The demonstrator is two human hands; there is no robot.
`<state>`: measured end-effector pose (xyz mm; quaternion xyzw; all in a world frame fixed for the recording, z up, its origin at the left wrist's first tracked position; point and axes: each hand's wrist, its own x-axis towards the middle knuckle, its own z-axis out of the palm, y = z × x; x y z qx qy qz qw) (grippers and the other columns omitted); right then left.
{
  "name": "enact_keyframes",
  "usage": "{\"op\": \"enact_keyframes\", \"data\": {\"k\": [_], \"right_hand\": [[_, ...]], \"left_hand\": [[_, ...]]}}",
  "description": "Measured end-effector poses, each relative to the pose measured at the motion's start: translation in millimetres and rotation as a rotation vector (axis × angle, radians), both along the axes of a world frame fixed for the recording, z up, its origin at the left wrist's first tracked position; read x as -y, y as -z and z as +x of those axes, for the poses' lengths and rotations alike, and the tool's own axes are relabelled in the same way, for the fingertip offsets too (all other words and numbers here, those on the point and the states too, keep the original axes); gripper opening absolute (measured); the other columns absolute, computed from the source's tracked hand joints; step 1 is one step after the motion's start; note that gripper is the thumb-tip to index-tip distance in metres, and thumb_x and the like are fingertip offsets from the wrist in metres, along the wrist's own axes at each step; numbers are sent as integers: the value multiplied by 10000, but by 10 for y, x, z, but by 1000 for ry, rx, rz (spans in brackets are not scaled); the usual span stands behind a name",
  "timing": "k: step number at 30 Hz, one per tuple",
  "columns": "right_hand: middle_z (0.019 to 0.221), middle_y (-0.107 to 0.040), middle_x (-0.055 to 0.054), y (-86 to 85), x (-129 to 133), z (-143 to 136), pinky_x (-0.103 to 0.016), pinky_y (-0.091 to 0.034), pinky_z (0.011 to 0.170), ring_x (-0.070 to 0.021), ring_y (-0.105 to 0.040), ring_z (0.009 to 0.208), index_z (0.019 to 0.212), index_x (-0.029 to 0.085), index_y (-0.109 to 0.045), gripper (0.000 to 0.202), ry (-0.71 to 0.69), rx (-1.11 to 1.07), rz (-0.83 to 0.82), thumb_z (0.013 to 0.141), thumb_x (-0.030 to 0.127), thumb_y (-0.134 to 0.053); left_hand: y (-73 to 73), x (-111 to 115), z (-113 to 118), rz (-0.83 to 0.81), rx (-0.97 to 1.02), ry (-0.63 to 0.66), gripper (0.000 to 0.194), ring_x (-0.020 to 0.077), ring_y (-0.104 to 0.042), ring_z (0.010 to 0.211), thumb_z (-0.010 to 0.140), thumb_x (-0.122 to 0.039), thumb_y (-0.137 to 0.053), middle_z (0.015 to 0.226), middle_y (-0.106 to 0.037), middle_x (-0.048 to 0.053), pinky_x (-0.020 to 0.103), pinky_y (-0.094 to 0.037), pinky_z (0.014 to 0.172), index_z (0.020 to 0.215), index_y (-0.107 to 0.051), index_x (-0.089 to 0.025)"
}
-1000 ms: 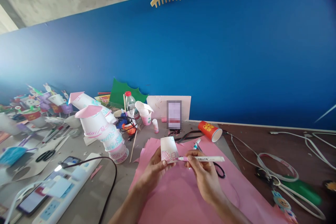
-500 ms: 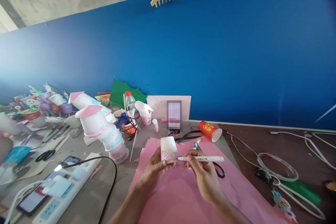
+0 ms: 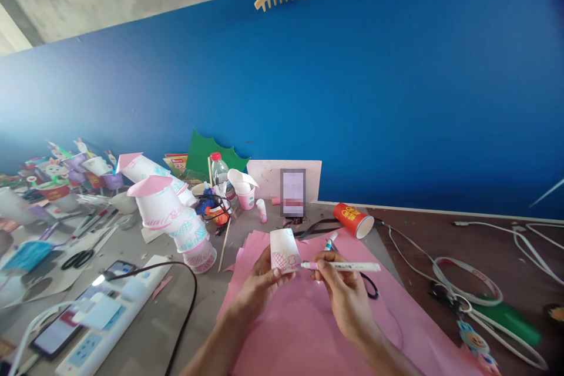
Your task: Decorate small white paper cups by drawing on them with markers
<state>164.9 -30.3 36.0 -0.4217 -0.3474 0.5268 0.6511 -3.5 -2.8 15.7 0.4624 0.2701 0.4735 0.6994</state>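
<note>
My left hand (image 3: 258, 285) holds a small white paper cup (image 3: 284, 251) upside down, with pink netting drawn near its rim. My right hand (image 3: 341, 291) grips a white marker with a pink tip (image 3: 341, 267), and the tip touches the cup's side. Both hands hover over a stack of pink paper sheets (image 3: 304, 329) on the table. Black scissors (image 3: 368, 283) lie partly hidden behind my right hand.
A leaning stack of decorated paper cups (image 3: 174, 214) stands to the left, with a red cup (image 3: 352, 218) lying on its side at the back. A power strip (image 3: 101, 320), phones and cables lie front left; white cables (image 3: 467, 282) run across the right.
The hands, the cup and the marker have barely shifted. At the far left edge a blurred shape has moved.
</note>
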Motion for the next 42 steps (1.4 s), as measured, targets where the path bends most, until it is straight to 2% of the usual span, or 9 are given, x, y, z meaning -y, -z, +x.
{"op": "enact_keyframes", "data": {"k": [14, 21, 27, 42], "right_hand": [[555, -560, 28, 16, -4, 1, -254, -381, 593, -140, -483, 588, 697, 202, -665, 343, -4, 38, -20, 688, 526, -775], [535, -546, 39, 12, -24, -10, -251, -375, 583, -137, -478, 576, 686, 202, -651, 300, 8, 39, -32, 668, 467, -789], [541, -548, 38, 43, -28, -6, -250, -374, 591, -136, -483, 580, 686, 197, -649, 287, 8, 32, -35, 677, 451, -782], [551, -553, 31, 4, -20, -10, -262, -384, 596, -138, -487, 577, 664, 204, -648, 330, 41, 26, -10, 674, 506, -778]], "left_hand": [[30, -11, 9, 6, 36, 13, 473, 290, -575, 1037, 754, -393, -732, 1094, -662, 90, 375, -451, 865, 1184, -637, -219], [45, -16, 2, -2, 40, 29, 501, 280, -578, 1080, 761, -388, -729, 1152, -655, 79, 382, -453, 909, 1220, -611, -225], [40, -19, 5, -10, 45, 15, 522, 265, -584, 1055, 743, -389, -745, 1121, -661, 69, 379, -455, 904, 1222, -608, -231], [58, -24, -9, 8, 33, 33, 501, 253, -583, 1057, 764, -400, -719, 1122, -657, 57, 362, -448, 902, 1223, -607, -233]]}}
